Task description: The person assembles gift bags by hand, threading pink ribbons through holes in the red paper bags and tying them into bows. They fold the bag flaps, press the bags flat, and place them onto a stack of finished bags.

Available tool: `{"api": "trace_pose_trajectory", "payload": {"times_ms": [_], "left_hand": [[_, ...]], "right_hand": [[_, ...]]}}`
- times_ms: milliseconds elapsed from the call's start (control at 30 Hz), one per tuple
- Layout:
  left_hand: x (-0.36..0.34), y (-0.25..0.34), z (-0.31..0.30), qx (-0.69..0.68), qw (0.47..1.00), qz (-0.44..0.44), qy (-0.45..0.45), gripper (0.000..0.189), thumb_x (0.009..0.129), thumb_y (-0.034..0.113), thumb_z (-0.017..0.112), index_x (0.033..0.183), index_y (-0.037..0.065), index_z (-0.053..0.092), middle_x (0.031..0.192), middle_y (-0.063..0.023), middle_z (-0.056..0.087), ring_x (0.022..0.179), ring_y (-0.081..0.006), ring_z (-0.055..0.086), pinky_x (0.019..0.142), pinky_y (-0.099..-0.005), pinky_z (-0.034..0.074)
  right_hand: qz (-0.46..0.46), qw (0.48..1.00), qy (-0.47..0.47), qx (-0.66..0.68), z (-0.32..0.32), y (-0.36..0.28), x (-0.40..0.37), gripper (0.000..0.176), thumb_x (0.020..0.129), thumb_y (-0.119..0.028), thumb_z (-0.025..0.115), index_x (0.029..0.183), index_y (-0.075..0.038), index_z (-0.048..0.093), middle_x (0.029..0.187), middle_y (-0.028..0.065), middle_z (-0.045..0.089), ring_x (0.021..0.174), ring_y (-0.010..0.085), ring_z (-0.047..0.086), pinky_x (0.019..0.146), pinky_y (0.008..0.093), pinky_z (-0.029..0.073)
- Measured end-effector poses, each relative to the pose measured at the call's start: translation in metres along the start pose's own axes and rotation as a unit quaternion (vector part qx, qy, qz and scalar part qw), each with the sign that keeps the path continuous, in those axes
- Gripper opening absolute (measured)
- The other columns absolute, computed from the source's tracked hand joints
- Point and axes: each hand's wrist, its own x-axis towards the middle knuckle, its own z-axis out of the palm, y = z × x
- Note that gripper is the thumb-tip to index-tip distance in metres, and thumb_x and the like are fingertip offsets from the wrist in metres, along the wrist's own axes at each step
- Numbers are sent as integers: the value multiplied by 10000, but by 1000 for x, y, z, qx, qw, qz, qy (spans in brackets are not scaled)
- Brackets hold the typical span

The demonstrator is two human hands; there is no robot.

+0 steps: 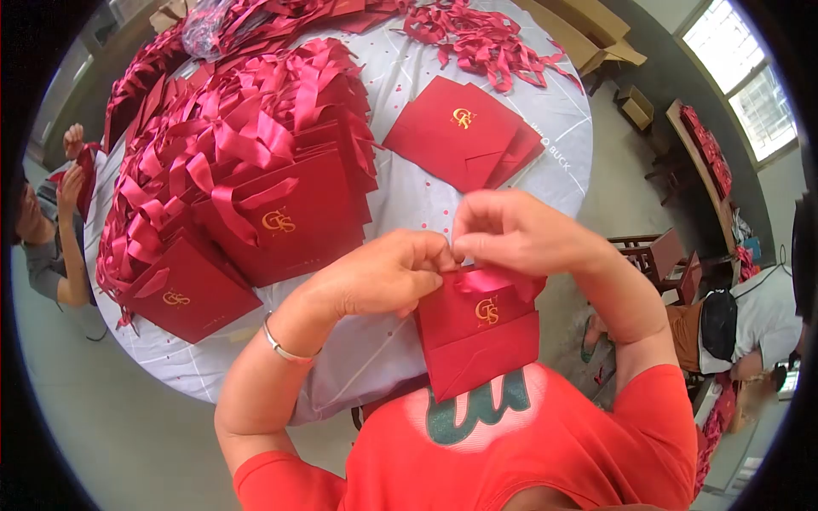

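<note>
A small red paper gift bag (481,345) with a gold monogram hangs in front of my chest at the near table edge, its bottom part showing a folded flap. My left hand (383,272) is closed in a pinch at the bag's upper left edge. Fingers bent and pressed together, my right hand (524,234) is at the top of the bag, over a pink-red ribbon (490,279). Both sets of fingertips nearly meet there, and what lies exactly between them is partly hidden.
A large pile of red gift bags (290,221) with ribbon handles fills the table's left. Flat red bags (456,128) lie ahead, with loose ribbons (486,38) beyond. A person (55,230) handles red material at left; another person (750,315) is at right, near chairs (669,264).
</note>
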Motion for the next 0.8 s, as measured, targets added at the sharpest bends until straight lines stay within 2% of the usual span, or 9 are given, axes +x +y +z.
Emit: {"api": "trace_pose_trajectory", "payload": {"times_ms": [67, 100, 167, 200, 300, 367, 567, 733, 800], "left_hand": [[-2, 6, 3, -10, 1000, -4, 2, 107, 887, 28, 535, 981, 7, 581, 715, -15, 588, 521, -86, 520, 497, -254, 428], [-4, 9, 6, -8, 1000, -7, 14, 98, 890, 27, 578, 984, 1, 589, 717, -18, 597, 509, -76, 528, 472, -239, 408], [-6, 16, 14, 10, 998, -29, 60, 123, 877, 33, 671, 954, -8, 584, 699, -33, 620, 480, -72, 553, 422, -221, 387], [-7, 18, 17, 28, 997, -22, 74, 122, 879, 37, 675, 933, -4, 573, 663, -28, 609, 466, -74, 549, 414, -223, 385], [-8, 29, 24, 62, 994, -10, 90, 172, 862, 17, 692, 868, 13, 520, 569, -15, 570, 428, -81, 542, 383, -231, 376], [-14, 35, 27, 101, 983, -8, 151, 222, 837, -10, 710, 855, 19, 490, 560, -26, 566, 429, -81, 546, 371, -238, 376], [-17, 33, 30, 121, 981, 8, 148, 254, 820, -31, 716, 853, 28, 472, 562, -13, 559, 432, -65, 537, 370, -222, 370], [-15, 27, 25, 109, 984, 30, 135, 251, 817, -46, 705, 856, 32, 470, 563, 2, 554, 432, -50, 522, 373, -208, 360], [-15, 26, 25, 101, 987, 35, 119, 248, 815, -53, 698, 865, 33, 470, 573, 8, 553, 432, -43, 513, 375, -203, 354]], "right_hand": [[-27, 997, -52, 47, -13, 18, 13, 243, 858, -134, 663, 1047, 11, 615, 848, 41, 666, 759, 85, 603, 630, 229, 469], [-30, 997, -45, 49, -16, 19, 17, 243, 858, -134, 663, 1047, 11, 615, 848, 41, 666, 759, 85, 603, 630, 229, 469], [-5, 990, -137, -42, -18, 16, 27, 252, 828, -120, 657, 1034, 20, 615, 838, 28, 663, 746, 87, 600, 621, 247, 469], [31, 986, -153, -54, -17, 13, 30, 244, 864, -29, 623, 1104, 7, 592, 798, 11, 649, 653, 52, 564, 573, 209, 442], [39, 967, -249, 42, -20, 16, 41, 327, 790, -8, 640, 1114, 18, 601, 776, -3, 624, 592, 43, 499, 496, 212, 358], [35, 968, -239, 62, -15, 20, 45, 323, 782, -3, 640, 1103, 22, 604, 772, -3, 621, 594, 43, 500, 497, 213, 362], [70, 975, -200, 75, -3, 11, 40, 338, 711, -7, 646, 1045, 34, 611, 766, 18, 628, 595, 70, 513, 506, 217, 375], [39, 992, -81, 91, 2, 10, 35, 358, 663, -9, 676, 1007, 49, 596, 713, 51, 624, 586, 107, 535, 486, 241, 393], [45, 996, 6, 71, -1, 10, 36, 395, 650, -17, 711, 1019, 51, 585, 696, 71, 620, 579, 118, 536, 490, 257, 408]]}}
